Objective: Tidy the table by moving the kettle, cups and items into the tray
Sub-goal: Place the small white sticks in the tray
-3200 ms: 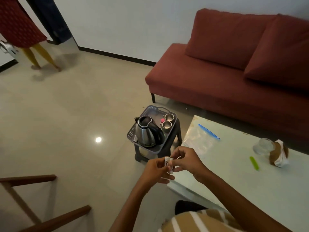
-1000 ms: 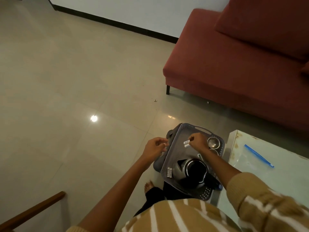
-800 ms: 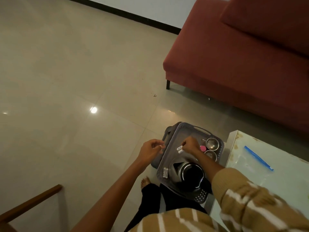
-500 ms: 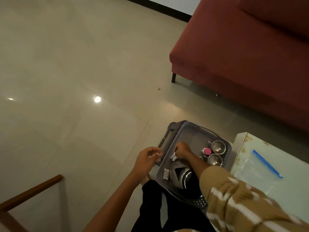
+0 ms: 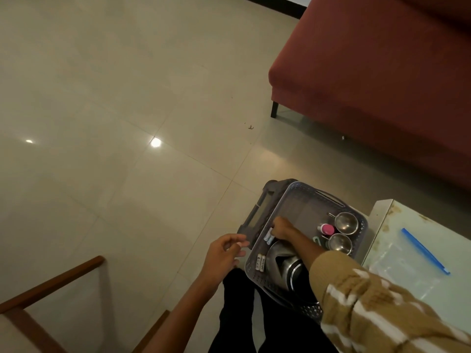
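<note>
Right hand [image 5: 281,228] lowered, pinching batteries [image 5: 269,234] into tray [image 5: 293,192], left hand [image 5: 224,253] loosely open, empty

The room is dim and warm-toned, with two ceiling lamps mirrored as small bright spots on the glossy floor [image 5: 107,110]. Soft shadow pools under the sofa [image 5: 382,85]. Straight lines bow toward the edges, and detail is slightly soft throughout.

I saw my right hand [image 5: 280,226] stretched forward with its fingers pinched together around something small, sleeve bunched at the forearm, while my left hand [image 5: 224,253] hovered alongside, fingers loosely curled and holding nothing.
</note>
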